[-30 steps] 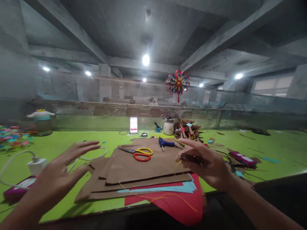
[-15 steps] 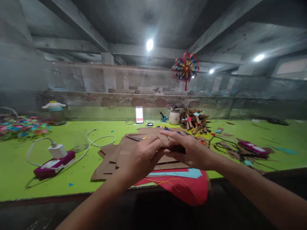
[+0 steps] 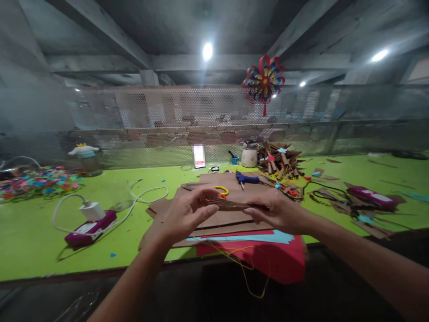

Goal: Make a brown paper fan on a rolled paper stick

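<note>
A narrow folded stack of brown paper [image 3: 231, 205], its layered edge facing me, stretches level between my hands. My left hand [image 3: 181, 215] has its left end between thumb and curled fingers. Around the other end my right hand [image 3: 281, 211] is closed, hiding part of it. Underneath lie large brown paper sheets [image 3: 204, 220]. Just beyond the hands are scissors with a yellow handle [image 3: 221, 190] and a blue glue gun [image 3: 248, 179]. Red paper [image 3: 284, 261] and light-blue strips [image 3: 279, 237] stick out at the near edge, with yellow string [image 3: 250, 267] trailing over it.
Power strips stand at left [image 3: 90, 228] and right [image 3: 372, 197], with a white cable [image 3: 134, 197] looping leftward. Paper stars [image 3: 47, 181] are heaped far left. At the back are a phone [image 3: 199, 156], a pale bottle [image 3: 249, 155] and a pile of brown paper rolls [image 3: 279, 161].
My hands have moved apart and turned, bringing the folded brown paper into view between them. The glue gun and scissors handle show more clearly. The view has shifted slightly.
</note>
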